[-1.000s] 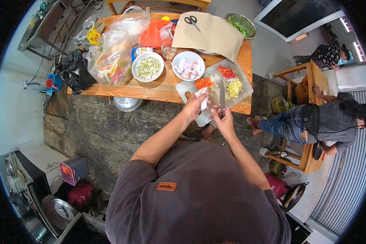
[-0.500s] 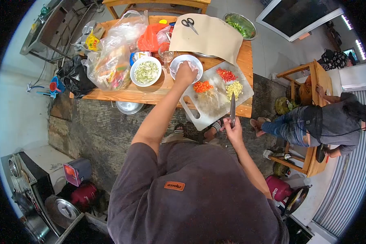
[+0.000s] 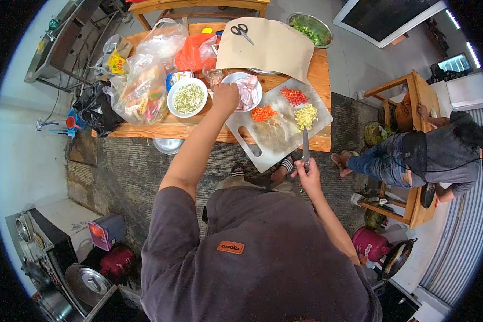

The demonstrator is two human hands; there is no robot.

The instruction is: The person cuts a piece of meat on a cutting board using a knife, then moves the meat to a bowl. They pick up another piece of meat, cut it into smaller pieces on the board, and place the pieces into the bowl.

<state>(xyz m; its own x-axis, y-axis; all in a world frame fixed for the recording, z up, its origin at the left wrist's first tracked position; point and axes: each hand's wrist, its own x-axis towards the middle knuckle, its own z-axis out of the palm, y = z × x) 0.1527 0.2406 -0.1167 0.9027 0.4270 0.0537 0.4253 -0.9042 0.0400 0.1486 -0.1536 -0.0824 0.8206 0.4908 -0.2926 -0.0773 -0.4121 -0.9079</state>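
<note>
My left hand [image 3: 226, 99] is at the left rim of a white bowl [image 3: 256, 100] holding pale pink pieces [image 3: 246, 92]; its fingers are bent, and their tips and any grip are hidden. My right hand [image 3: 308, 174] is closed round the handle of a knife [image 3: 306, 146], whose blade points up at chopped yellow pieces [image 3: 306, 116]. These lie on a white cutting board [image 3: 280, 146] with chopped orange pieces [image 3: 263, 113] and chopped red pieces [image 3: 294, 96]. Left of my left hand stands a white bowl of pale green slices [image 3: 188, 99].
Plastic bags [image 3: 139, 91] crowd the left of the wooden table [image 3: 321, 68]. Scissors [image 3: 242, 33] lie on brown paper [image 3: 273, 45], near a metal bowl of greens [image 3: 311, 31]. Another person [image 3: 440, 153] stands at a wooden table on the right.
My left hand has moved left, out of the bowl's middle to its rim, and the pink pieces now show. My right hand still holds the knife. The view has shifted slightly.
</note>
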